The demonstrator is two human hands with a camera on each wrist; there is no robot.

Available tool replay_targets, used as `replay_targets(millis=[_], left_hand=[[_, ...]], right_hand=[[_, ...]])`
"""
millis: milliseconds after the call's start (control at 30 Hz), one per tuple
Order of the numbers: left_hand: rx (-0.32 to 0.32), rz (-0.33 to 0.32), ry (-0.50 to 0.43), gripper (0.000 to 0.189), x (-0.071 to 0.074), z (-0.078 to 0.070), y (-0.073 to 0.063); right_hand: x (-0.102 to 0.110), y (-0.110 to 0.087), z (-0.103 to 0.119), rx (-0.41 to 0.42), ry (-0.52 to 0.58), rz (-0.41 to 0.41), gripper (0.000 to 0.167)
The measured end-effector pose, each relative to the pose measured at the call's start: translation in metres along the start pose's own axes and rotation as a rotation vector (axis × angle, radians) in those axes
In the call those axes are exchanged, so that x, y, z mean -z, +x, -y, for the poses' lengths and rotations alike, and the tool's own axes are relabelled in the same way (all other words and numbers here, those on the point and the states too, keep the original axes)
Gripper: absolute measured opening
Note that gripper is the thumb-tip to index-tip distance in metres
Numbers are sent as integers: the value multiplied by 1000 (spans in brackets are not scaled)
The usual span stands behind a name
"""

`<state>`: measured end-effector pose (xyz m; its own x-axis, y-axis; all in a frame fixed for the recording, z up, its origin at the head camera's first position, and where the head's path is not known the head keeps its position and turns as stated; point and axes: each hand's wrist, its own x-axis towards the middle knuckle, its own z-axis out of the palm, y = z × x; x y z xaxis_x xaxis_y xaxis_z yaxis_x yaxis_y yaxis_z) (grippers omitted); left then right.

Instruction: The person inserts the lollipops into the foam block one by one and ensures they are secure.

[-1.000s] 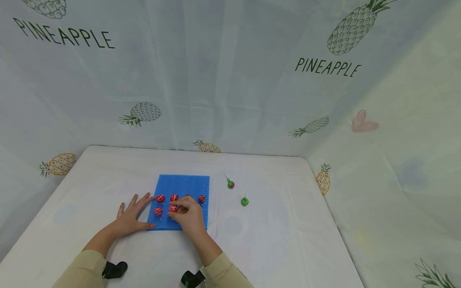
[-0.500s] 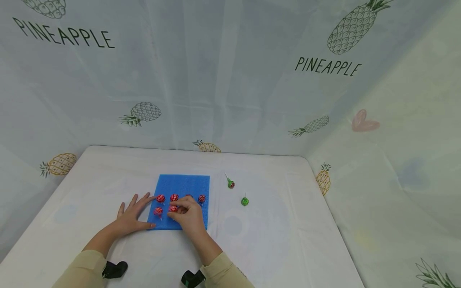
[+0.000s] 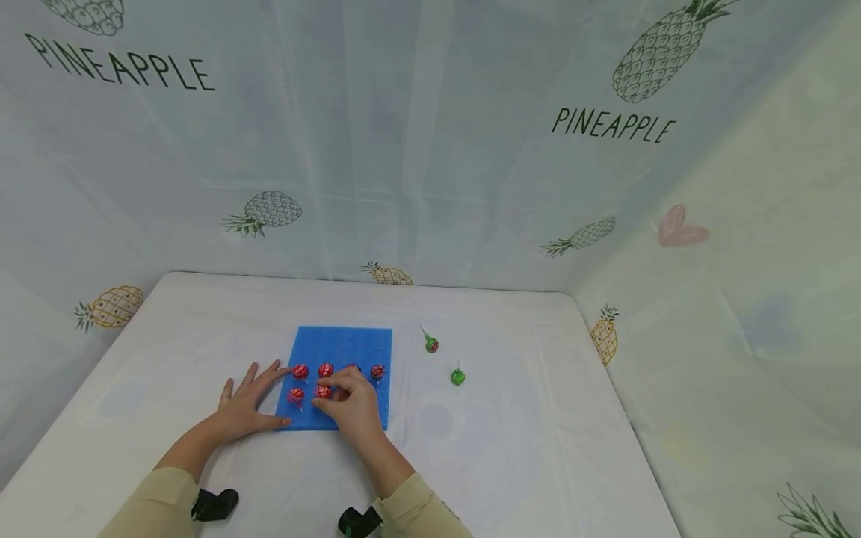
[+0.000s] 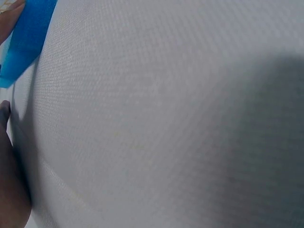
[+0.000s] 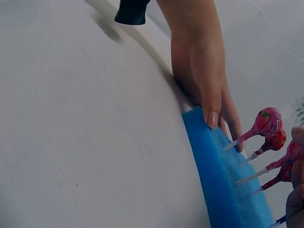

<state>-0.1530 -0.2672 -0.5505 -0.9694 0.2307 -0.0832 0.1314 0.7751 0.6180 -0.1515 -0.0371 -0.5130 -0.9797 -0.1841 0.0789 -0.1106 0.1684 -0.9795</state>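
Note:
A blue foam block [image 3: 336,340] lies flat on the table with several red-wrapped lollipops standing in it, sticks down, in two rows. My left hand [image 3: 241,411] spreads its straight fingers along the block's left edge, thumb at the near left corner. My right hand [image 3: 355,400] pinches a red lollipop [image 3: 323,391] in the near row by its wrapped head; the stick meets the foam in the right wrist view. Left of it stands another lollipop [image 5: 267,121]. Behind are the far-row lollipops [image 3: 300,370], one partly hidden by my right hand.
Two green-wrapped lollipops, a farther one [image 3: 431,344] and a nearer one [image 3: 457,376], lie on the white-covered table [image 3: 525,433] right of the block. A pineapple-print curtain [image 3: 403,149] rises behind the table. Black wrist devices [image 3: 214,504] sit at both cuffs.

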Motion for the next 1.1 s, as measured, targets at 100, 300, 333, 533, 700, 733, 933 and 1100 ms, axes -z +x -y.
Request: replay_targets(millis=[100,300,333,533,700,733,933,1100], left_hand=[[1,-1,-2,94,0,0,0],[-2,0,-8,94,0,1,0],[-2,1,-10,94,0,1,0],[-1,2,-9,94,-1,3,1],[2,1,-4,95,-2,5,2],[2,0,-4,95,-2,5,2],[1,-2,-6,94,-2,4,1],[-3,-1,-8,94,-2,4,1]], right_hand=[[-1,-1,0,-13,-28,-1,22],[-1,-2,1,-22,-62,-1,23],[-1,-3,1,-17,-66,-1,23],[1,-5,1,30,-82,1,23],[-1,-4,-3,34,-129,1,23],[-2,-4,-4,38,-148,0,23],[-3,-4,-7,56,-205,1,22],[-3,-5,-8,73,-208,11,22]])
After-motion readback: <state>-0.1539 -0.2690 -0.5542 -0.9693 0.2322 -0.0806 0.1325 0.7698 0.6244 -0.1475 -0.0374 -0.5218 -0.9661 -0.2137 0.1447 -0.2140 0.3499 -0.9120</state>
